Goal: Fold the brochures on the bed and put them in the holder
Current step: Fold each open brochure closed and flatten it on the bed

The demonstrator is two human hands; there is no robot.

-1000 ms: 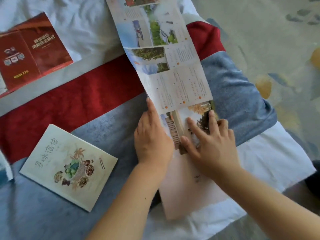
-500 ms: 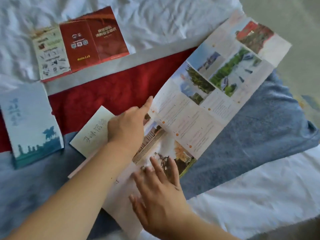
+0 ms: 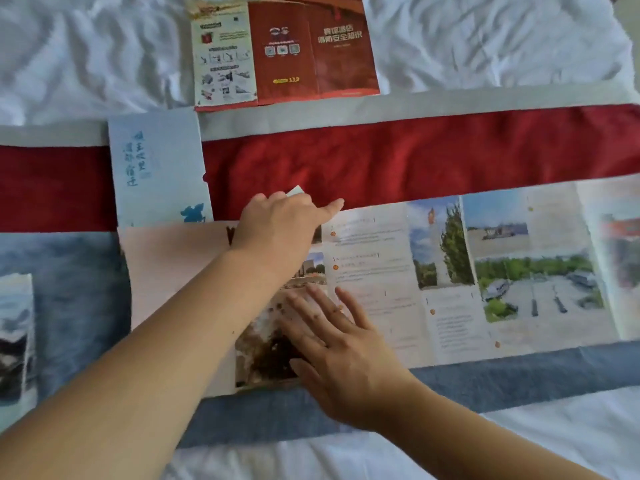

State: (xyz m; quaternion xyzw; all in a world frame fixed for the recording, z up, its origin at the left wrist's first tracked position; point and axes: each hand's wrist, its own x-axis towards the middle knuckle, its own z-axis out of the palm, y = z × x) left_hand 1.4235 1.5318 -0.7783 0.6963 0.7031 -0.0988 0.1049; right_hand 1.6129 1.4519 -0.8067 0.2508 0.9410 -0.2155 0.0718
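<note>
The long brochure (image 3: 381,271) lies opened out lengthwise across the bed (image 3: 86,57). It stretches from the middle of the view past the right edge, mostly on the blue-grey band (image 3: 485,379) of the runner, with its far edge along the red band (image 3: 450,150). Its right part shows text panels and photos of trees and parked vehicles, while its left end shows a plain pale pink face (image 3: 166,265).

Both your hands are on this brochure, near each other but not touching. Your left hand (image 3: 277,223) sits at the far edge with the index finger stretched to the right and the other fingers curled under. I cannot tell whether they pinch the paper. A small pale paper corner (image 3: 296,190) peeks out just beyond its knuckles. Your right hand (image 3: 339,351) lies flat with its fingers spread, pressing down on the panel with the dark photo near the near edge.

3 other brochures lie around:
- A red brochure (image 3: 284,50) is spread open on the white sheet at the top.
- A pale blue brochure (image 3: 156,168) lies across the red band, its lower end tucked under the pink face.
- 1 more brochure (image 3: 15,337) is cut off by the left edge of the view.
</note>
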